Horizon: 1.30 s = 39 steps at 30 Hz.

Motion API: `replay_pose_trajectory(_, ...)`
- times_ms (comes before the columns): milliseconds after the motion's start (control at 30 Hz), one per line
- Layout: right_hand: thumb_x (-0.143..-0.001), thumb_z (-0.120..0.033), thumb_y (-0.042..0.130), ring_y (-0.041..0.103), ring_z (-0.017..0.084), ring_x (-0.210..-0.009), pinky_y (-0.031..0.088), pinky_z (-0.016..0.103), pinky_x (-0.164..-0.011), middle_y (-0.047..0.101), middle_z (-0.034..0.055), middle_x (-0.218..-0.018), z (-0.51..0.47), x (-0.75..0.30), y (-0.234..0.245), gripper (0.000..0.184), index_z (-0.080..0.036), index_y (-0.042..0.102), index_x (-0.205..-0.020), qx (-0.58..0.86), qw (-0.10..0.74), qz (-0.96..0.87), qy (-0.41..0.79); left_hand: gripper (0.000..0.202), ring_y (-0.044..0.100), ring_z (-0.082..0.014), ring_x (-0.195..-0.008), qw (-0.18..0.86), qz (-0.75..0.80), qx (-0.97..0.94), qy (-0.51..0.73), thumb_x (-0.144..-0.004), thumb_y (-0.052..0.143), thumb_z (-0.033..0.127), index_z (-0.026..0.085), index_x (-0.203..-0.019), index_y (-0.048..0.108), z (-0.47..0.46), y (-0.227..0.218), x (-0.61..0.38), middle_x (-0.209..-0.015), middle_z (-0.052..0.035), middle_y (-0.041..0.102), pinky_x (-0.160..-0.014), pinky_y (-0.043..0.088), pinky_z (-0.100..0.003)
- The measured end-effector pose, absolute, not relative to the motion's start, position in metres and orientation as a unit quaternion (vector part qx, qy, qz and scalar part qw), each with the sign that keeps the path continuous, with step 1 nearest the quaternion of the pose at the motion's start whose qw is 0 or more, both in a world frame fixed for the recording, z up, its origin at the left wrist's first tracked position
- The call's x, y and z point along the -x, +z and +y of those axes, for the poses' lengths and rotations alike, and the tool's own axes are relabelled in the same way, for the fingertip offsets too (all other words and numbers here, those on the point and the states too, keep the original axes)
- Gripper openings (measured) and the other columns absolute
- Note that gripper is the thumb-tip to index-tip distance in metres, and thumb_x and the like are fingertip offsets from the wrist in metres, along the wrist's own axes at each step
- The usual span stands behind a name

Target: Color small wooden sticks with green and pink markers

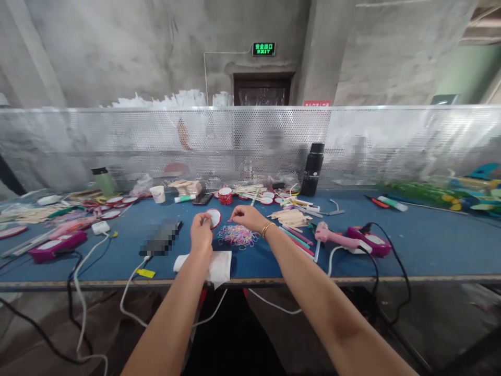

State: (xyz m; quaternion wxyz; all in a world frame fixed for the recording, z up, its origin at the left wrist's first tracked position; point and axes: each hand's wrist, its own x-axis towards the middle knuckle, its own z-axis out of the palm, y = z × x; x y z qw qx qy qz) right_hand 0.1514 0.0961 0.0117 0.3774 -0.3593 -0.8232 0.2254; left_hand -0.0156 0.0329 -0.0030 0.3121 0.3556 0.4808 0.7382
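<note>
My left hand (201, 228) is closed on a round white disc with a red rim (215, 218), held above the front half of the table. To its right, my right hand (247, 217) is pinched over a heap of small coloured rubber bands (239, 237). A bit of pinkish band shows at its fingertips, apart from the disc. Beneath my left wrist lies a folded white cloth or tissue (221, 266) at the table's front edge. Behind the heap stands a short red cylinder with a white top (225, 196).
Wooden sticks (291, 217), coloured glue sticks (299, 241) and a pink glue gun (336, 236) lie to the right. A black bottle (312, 169) stands behind them. Left are a phone (161, 238) on a cable and a paper cup (158, 194). A perforated metal screen (172, 130) backs the table.
</note>
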Motion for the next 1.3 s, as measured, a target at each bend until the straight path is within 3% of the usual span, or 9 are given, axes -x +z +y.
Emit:
replay_pose_trajectory(67, -0.078, -0.017, 0.063, 0.058, 0.011, -0.068, 0.044, 0.022, -0.065, 0.069, -0.0006, -0.074, 0.097, -0.151, 0.011, 0.008, -0.016, 0.070, -0.077, 0.353, 0.393, -0.812, 0.249, 0.010, 0.047, -0.0092, -0.052, 0.350, 0.490, -0.351, 0.717, -0.065, 0.068, 0.021, 0.018, -0.073, 0.062, 0.032, -0.002, 0.015, -0.067, 0.0006, 0.061, -0.049, 0.031, -0.022)
replay_pose_trajectory(200, -0.078, -0.022, 0.063, 0.054, 0.011, -0.065, 0.043, 0.022, -0.064, 0.066, -0.0018, -0.071, 0.096, -0.148, 0.012, 0.009, -0.016, 0.070, -0.078, 0.344, 0.422, -0.792, 0.277, 0.021, 0.059, -0.0151, -0.066, 0.389, 0.496, -0.365, 0.685, -0.058, 0.073, 0.026, 0.017, -0.077, 0.072, 0.031, 0.001, 0.013, -0.075, -0.0039, 0.070, -0.057, 0.040, -0.025)
replay_pose_trajectory(367, -0.078, -0.024, 0.064, 0.055, 0.011, -0.068, 0.045, 0.024, -0.069, 0.068, -0.0007, -0.075, 0.092, -0.144, 0.013, 0.011, -0.015, 0.071, -0.081, 0.335, 0.450, -0.779, 0.281, 0.037, 0.054, -0.0126, -0.059, 0.378, 0.497, -0.429, 0.653, -0.049, 0.088, 0.034, 0.016, -0.080, 0.077, 0.030, 0.000, 0.012, -0.064, -0.0015, 0.067, -0.056, 0.039, -0.024)
replay_pose_trajectory(467, -0.078, -0.024, 0.066, 0.055, 0.012, -0.068, 0.045, 0.024, -0.070, 0.068, -0.0002, -0.074, 0.089, -0.143, 0.012, 0.011, -0.015, 0.072, -0.081, 0.327, 0.449, -0.781, 0.286, 0.037, 0.053, -0.0116, -0.057, 0.385, 0.479, -0.440, 0.655, -0.046, 0.090, 0.034, 0.016, -0.074, 0.075, 0.030, -0.002, 0.012, -0.062, -0.0010, 0.065, -0.053, 0.036, -0.023)
replay_pose_trajectory(700, -0.078, -0.021, 0.068, 0.059, 0.012, -0.071, 0.046, 0.023, -0.070, 0.071, 0.0005, -0.077, 0.084, -0.142, 0.013, 0.008, -0.015, 0.073, -0.080, 0.325, 0.432, -0.790, 0.289, 0.029, 0.050, -0.0105, -0.055, 0.369, 0.482, -0.402, 0.685, -0.050, 0.085, 0.035, 0.016, -0.065, 0.070, 0.034, -0.004, 0.011, -0.060, -0.0001, 0.063, -0.050, 0.030, -0.021)
replay_pose_trajectory(1000, -0.080, -0.022, 0.066, 0.060, 0.012, -0.071, 0.047, 0.025, -0.072, 0.071, 0.0013, -0.077, 0.084, -0.141, 0.014, 0.009, -0.015, 0.071, -0.079, 0.340, 0.452, -0.778, 0.273, 0.038, 0.053, -0.0122, -0.056, 0.372, 0.471, -0.450, 0.661, -0.046, 0.090, 0.031, 0.016, -0.079, 0.078, 0.032, -0.004, 0.013, -0.063, -0.0017, 0.066, -0.052, 0.034, -0.023)
replay_pose_trajectory(1133, -0.080, -0.020, 0.067, 0.060, 0.012, -0.072, 0.047, 0.024, -0.072, 0.071, 0.0011, -0.078, 0.083, -0.142, 0.015, 0.007, -0.015, 0.071, -0.079, 0.337, 0.441, -0.788, 0.264, 0.031, 0.051, -0.0115, -0.053, 0.366, 0.469, -0.453, 0.664, -0.049, 0.088, 0.035, 0.016, -0.069, 0.075, 0.033, -0.005, 0.012, -0.060, -0.0024, 0.066, -0.051, 0.034, -0.023)
replay_pose_trajectory(1300, -0.078, -0.018, 0.067, 0.061, 0.015, -0.080, 0.048, 0.028, -0.080, 0.069, 0.0021, -0.084, 0.075, -0.142, 0.021, 0.004, -0.016, 0.069, -0.075, 0.313, 0.416, -0.817, 0.248, 0.015, 0.056, -0.0150, -0.060, 0.297, 0.484, -0.467, 0.677, -0.055, 0.080, 0.027, 0.018, -0.065, 0.074, 0.041, -0.010, 0.016, -0.060, -0.0024, 0.066, -0.057, 0.041, -0.024)
